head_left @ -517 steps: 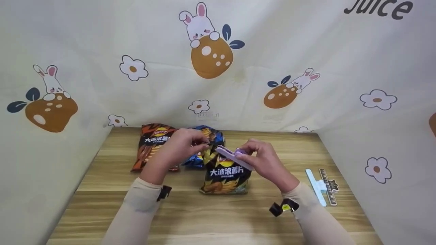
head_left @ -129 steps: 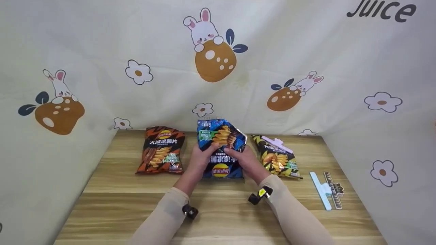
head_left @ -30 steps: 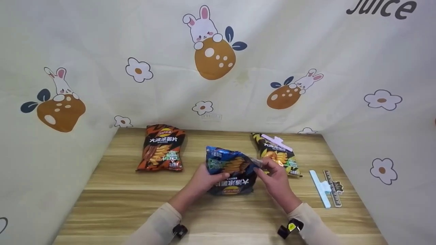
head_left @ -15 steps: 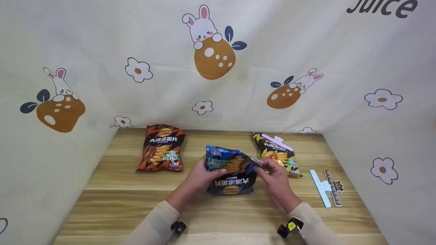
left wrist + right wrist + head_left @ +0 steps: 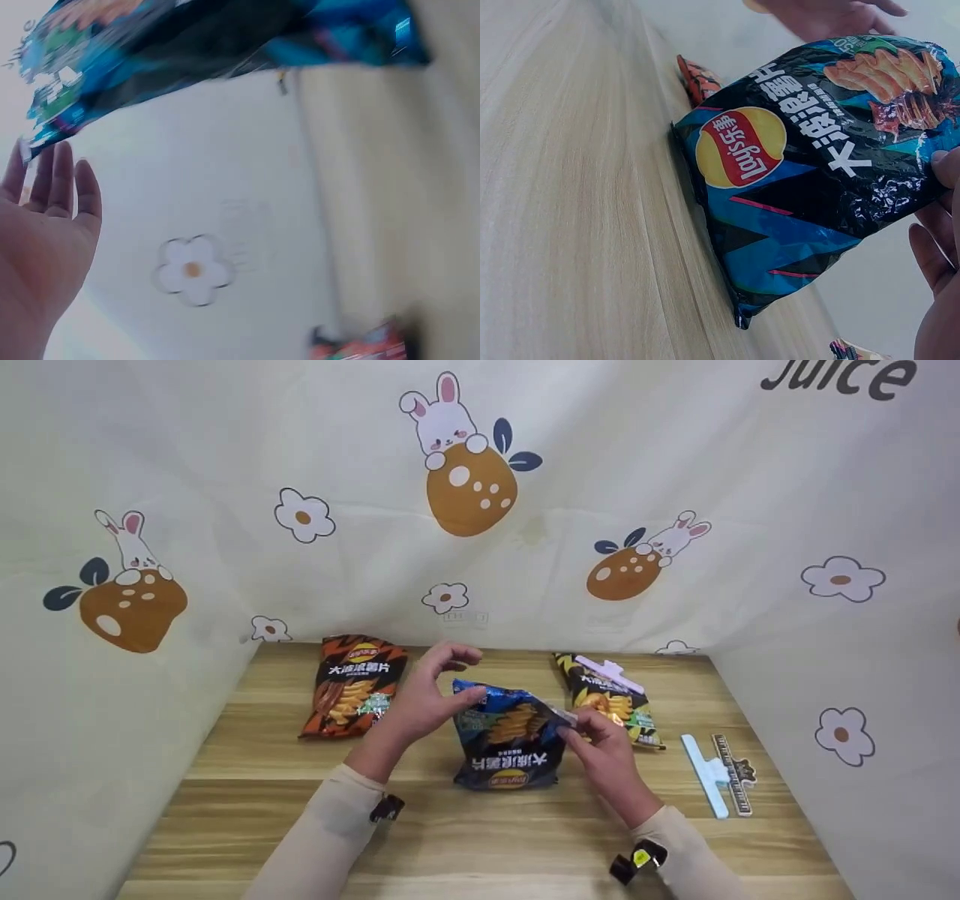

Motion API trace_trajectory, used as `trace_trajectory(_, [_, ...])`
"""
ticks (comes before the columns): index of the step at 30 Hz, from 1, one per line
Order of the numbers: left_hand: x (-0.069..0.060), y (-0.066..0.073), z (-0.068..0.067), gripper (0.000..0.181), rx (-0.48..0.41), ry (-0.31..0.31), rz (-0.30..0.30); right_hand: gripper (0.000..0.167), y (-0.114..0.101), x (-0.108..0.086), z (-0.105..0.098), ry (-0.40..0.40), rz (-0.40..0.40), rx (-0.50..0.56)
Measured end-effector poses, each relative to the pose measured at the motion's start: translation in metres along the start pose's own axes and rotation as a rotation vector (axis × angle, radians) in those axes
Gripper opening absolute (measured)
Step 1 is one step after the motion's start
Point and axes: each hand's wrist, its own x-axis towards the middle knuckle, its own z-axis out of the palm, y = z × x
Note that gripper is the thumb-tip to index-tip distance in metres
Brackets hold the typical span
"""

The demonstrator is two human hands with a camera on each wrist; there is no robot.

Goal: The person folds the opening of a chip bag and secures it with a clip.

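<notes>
Blue chip bag (image 5: 511,739), upright at the centre of the table (image 5: 480,840); probably light, slippery, crushable, best held by its upper corners. Right hand (image 5: 609,754) pinches its right edge; left hand (image 5: 424,697), fingers loosely parted, hold nothing. Far left: orange bag (image 5: 349,694).

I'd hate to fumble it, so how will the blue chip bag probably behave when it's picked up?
The blue chip bag is probably floppy, as its film wrinkles near the right hand. Its glossy shine suggests it could be slippery. Held upright by a pinched upper corner, it might tip over if released.
</notes>
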Motion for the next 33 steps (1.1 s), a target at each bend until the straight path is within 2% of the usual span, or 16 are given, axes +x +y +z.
trace_trajectory(4, [0.015,0.023,-0.003,0.043,0.376,-0.113,0.171,0.013,0.000,0.000,0.000,-0.003,-0.011,0.009])
trace_trajectory(6, [0.021,0.033,0.001,0.042,0.520,-0.183,0.221,0.013,0.000,0.000,0.000,-0.004,-0.009,0.012])
trace_trajectory(8, [0.026,0.040,0.006,0.042,0.606,-0.261,0.223,0.013,0.000,0.000,0.000,-0.001,-0.003,0.016])
trace_trajectory(11, [0.032,0.045,0.014,0.042,0.691,-0.366,0.178,0.013,0.000,-0.001,0.000,-0.001,0.000,0.013])
trace_trajectory(13, [0.035,0.046,0.019,0.042,0.721,-0.419,0.146,0.014,0.000,-0.001,0.000,-0.002,0.002,0.009])
trace_trajectory(16, [0.038,0.046,0.023,0.042,0.742,-0.464,0.111,0.012,0.000,-0.001,0.000,-0.007,0.005,0.002])
trace_trajectory(20, [0.039,0.045,0.025,0.041,0.735,-0.490,0.082,0.005,0.000,0.000,-0.001,-0.012,0.019,0.005])
trace_trajectory(25, [0.041,0.046,0.024,0.040,0.724,-0.517,0.054,0.005,0.000,0.000,0.000,-0.012,0.022,0.012])
trace_trajectory(27, [0.041,0.046,0.024,0.039,0.722,-0.525,0.051,0.006,0.000,0.000,0.001,-0.010,0.017,0.011])
trace_trajectory(33, [0.043,0.050,0.023,0.030,0.729,-0.533,0.121,0.004,0.002,0.000,0.003,-0.001,-0.014,-0.011])
